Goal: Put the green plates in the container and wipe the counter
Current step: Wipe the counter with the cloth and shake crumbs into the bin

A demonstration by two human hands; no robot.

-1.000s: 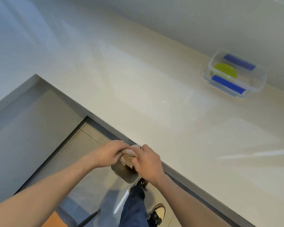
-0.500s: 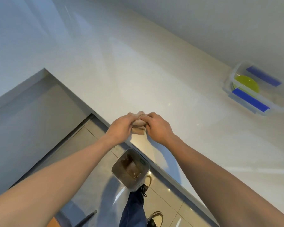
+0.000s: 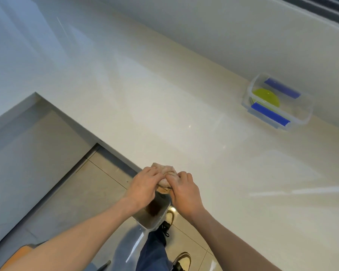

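Together left hand (image 3: pixel 145 184) and right hand (image 3: pixel 182 189) grip the wadded cloth (image 3: pixel 164 170) (at counter (image 3: pixel 184 114) edge)

Both hands, left (image 3: pixel 145 187) and right (image 3: pixel 183 189), draw the bunched cloth (image 3: pixel 164 171) back from over the counter (image 3: pixel 184 124) to its edge, above the floor tub (image 3: pixel 151 218).

The worktop (image 3: pixel 164 106) is a glossy cream with pale streaks of glare across it, and the rag (image 3: pixel 165 170) I've got bunched up is a mottled beige-brown. Over in the corner the container (image 3: pixel 305 118) is see-through with two bright blue clips, and the plate (image 3: pixel 265 96) inside is a loud lime green. Below me the floor (image 3: pixel 90 184) is greyish-tan tile with thin dark grout lines, my jeans (image 3: pixel 155 253) are dark blue, and my shoes (image 3: pixel 182 260) are cream with black.
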